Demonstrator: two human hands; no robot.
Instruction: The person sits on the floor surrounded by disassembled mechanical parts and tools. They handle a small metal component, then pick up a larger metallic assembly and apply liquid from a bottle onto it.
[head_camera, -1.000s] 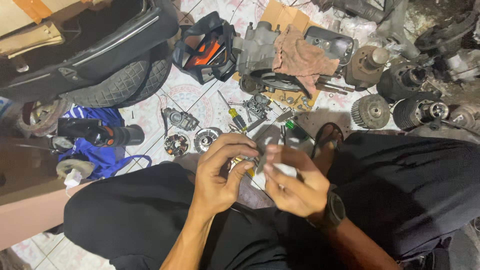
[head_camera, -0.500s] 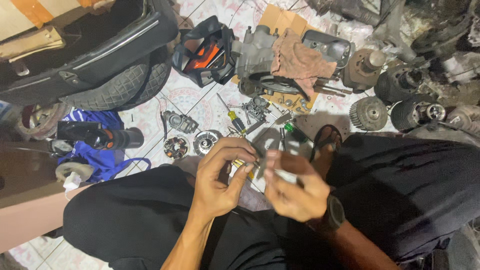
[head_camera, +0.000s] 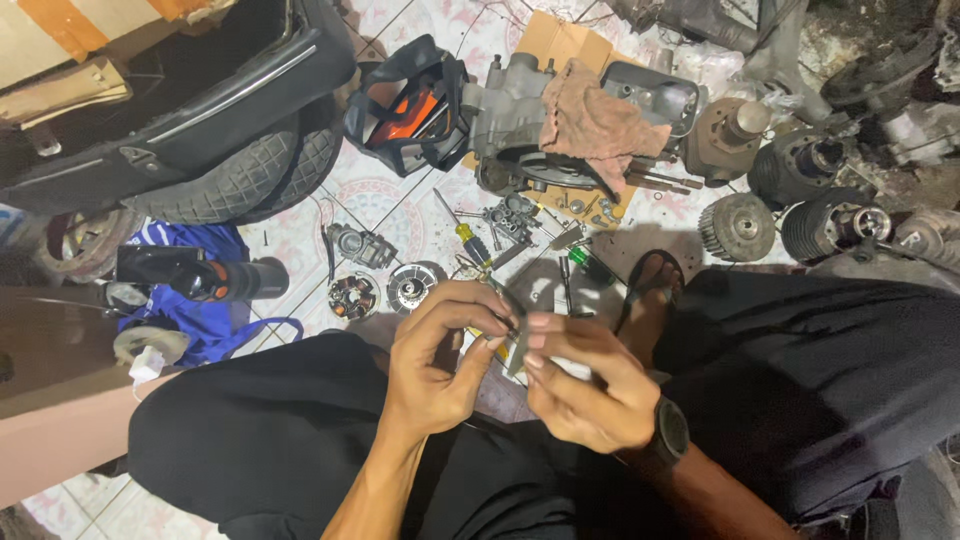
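Drawn closer together, left hand (head_camera: 440, 360) and right hand (head_camera: 585, 385) fingers pinch a small metal part (head_camera: 514, 345).

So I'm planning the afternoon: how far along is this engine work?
Stripping looks done: cylinders, a flywheel and small parts lie spread over the tiled floor. In hand: left hand and right hand work a small metal part together. The engine case under a rag remains open.

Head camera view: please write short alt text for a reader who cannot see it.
Both hands, left hand and right hand, pinch a small metal part above the lap. Engine parts, a screwdriver and a tyre lie on the tiled floor.
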